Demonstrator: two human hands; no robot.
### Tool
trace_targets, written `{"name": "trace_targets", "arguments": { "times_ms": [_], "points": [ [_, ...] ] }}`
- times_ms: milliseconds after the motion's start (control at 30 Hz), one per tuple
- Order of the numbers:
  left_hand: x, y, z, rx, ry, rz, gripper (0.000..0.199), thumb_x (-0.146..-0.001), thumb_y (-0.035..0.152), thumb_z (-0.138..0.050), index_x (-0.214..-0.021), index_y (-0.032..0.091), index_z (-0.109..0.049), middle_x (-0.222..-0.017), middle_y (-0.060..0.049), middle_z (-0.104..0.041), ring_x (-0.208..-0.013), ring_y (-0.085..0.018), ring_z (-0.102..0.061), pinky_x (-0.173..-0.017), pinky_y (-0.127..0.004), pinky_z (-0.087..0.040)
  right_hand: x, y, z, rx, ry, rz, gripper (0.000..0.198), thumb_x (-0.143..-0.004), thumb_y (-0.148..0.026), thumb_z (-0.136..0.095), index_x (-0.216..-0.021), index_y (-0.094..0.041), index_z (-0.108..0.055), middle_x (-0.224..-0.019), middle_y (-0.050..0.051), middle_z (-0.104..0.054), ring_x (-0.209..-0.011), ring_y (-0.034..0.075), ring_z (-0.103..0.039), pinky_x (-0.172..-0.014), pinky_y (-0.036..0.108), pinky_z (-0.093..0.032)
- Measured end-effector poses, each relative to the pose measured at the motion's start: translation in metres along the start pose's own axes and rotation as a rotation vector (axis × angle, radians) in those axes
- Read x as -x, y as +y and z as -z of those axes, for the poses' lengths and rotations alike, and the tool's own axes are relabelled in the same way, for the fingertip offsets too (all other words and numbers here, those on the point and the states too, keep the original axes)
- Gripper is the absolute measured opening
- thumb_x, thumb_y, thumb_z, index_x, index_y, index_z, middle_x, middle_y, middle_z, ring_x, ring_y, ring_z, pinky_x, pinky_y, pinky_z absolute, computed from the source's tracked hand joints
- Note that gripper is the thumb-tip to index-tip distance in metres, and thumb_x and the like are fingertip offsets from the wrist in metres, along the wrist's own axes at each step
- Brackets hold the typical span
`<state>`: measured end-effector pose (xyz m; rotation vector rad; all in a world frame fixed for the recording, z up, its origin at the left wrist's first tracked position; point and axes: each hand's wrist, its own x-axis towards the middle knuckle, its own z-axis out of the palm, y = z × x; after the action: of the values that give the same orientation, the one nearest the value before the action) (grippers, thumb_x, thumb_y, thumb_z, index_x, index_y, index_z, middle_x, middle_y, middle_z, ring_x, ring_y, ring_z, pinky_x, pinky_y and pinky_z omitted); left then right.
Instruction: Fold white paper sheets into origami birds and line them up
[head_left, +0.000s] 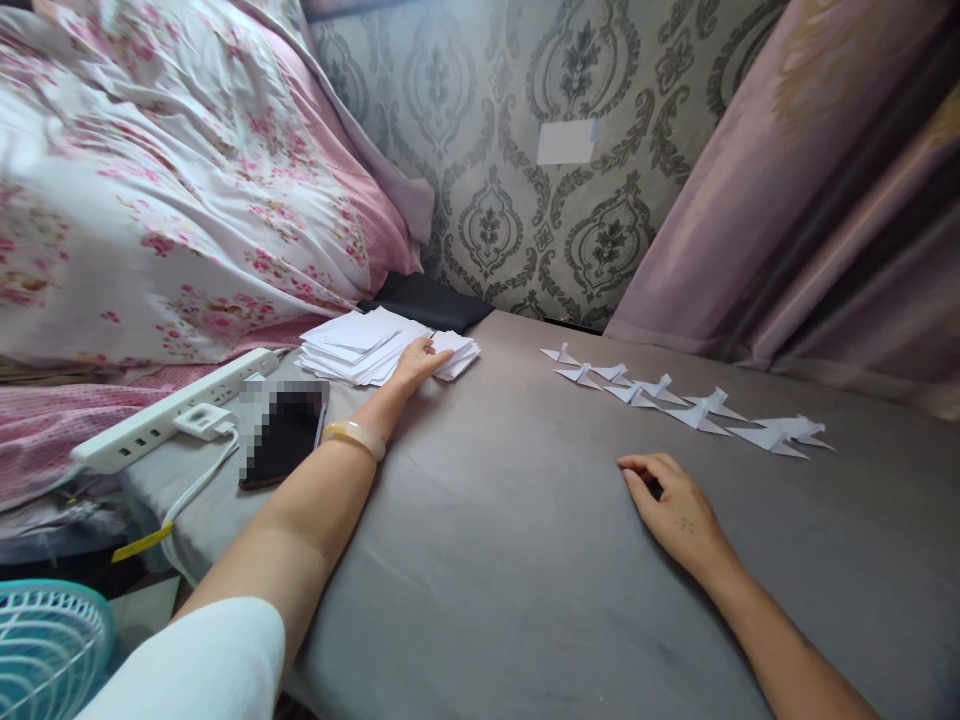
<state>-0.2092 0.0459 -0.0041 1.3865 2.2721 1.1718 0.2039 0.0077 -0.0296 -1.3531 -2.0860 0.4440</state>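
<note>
My left hand reaches out over the white paper at the far side of the grey-covered surface. Its thumb and forefinger are apart, over the near edge of a small stack of paper pieces; the other fingers are partly hidden. A larger pile of white paper sheets lies just left of that hand. My right hand rests on the grey cover, fingers curled and thumb close to the forefinger, with nothing visible in them. Beyond it stand several folded white paper birds in two loose rows.
At the left lie a white power strip with a plugged-in charger and a dark phone. A teal fan stands below the left edge. Flowered bedding, patterned wallpaper and a pink curtain border the surface.
</note>
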Motion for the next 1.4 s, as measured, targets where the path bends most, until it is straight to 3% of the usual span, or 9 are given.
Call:
{"name": "trace_targets", "arguments": {
  "times_ms": [233,533,733,967,1167,1400],
  "points": [
    [0.006,0.005,0.005,-0.175,0.016,-0.123,0.032,-0.088,0.037,-0.047,-0.104,0.016,-0.066,-0.106,-0.011,-0.069,-0.101,-0.026,-0.062,-0.087,-0.032,-0.044,0.000,-0.001,0.000,0.006,-0.008,-0.003,0.025,-0.084,-0.035,-0.047,-0.094,-0.021,-0.066,-0.098,0.007,-0.064,-0.083,0.020,-0.061,-0.074,0.033,-0.046],
    [0.010,0.008,0.004,-0.422,0.039,-0.169,0.036,-0.093,0.028,-0.037,-0.122,0.015,-0.054,-0.097,-0.018,-0.068,-0.097,-0.033,-0.063,-0.082,-0.038,-0.043,0.001,-0.002,0.001,-0.002,0.000,0.011,0.025,-0.085,-0.034,-0.047,-0.094,-0.021,-0.066,-0.098,0.008,-0.064,-0.083,0.021,-0.062,-0.073,0.034,-0.046],
    [0.003,0.003,0.006,-0.437,0.039,-0.197,0.030,-0.088,0.026,-0.043,-0.096,0.015,-0.070,-0.098,-0.017,-0.070,-0.096,-0.032,-0.063,-0.083,-0.036,-0.043,0.001,-0.002,0.001,-0.004,0.002,0.005,0.024,-0.085,-0.034,-0.047,-0.093,-0.021,-0.066,-0.098,0.008,-0.064,-0.082,0.020,-0.062,-0.073,0.033,-0.046],
    [-0.008,-0.003,0.006,-0.385,0.088,-0.179,0.023,-0.080,0.034,-0.055,-0.077,0.019,-0.073,-0.086,-0.010,-0.071,-0.085,-0.026,-0.063,-0.076,-0.032,-0.043,0.001,-0.003,0.002,-0.010,-0.008,-0.004,0.024,-0.084,-0.035,-0.048,-0.093,-0.021,-0.066,-0.098,0.008,-0.064,-0.083,0.020,-0.061,-0.075,0.034,-0.046],
    [-0.011,-0.009,0.009,-0.345,0.158,-0.127,0.029,-0.079,0.046,-0.056,-0.073,0.020,-0.067,-0.075,-0.006,-0.067,-0.075,-0.022,-0.059,-0.066,-0.029,-0.040,0.000,-0.004,0.003,-0.011,-0.012,-0.014,0.024,-0.084,-0.035,-0.048,-0.093,-0.021,-0.066,-0.097,0.007,-0.063,-0.083,0.020,-0.061,-0.073,0.033,-0.046],
    [-0.004,-0.003,0.010,-0.331,0.163,-0.139,0.047,-0.089,0.049,-0.035,-0.068,0.020,-0.065,-0.076,-0.010,-0.068,-0.076,-0.024,-0.060,-0.068,-0.031,-0.038,0.001,-0.002,0.001,-0.010,-0.008,0.003,0.023,-0.085,-0.034,-0.048,-0.093,-0.021,-0.066,-0.097,0.006,-0.063,-0.082,0.019,-0.061,-0.075,0.032,-0.046]
  ]
}}
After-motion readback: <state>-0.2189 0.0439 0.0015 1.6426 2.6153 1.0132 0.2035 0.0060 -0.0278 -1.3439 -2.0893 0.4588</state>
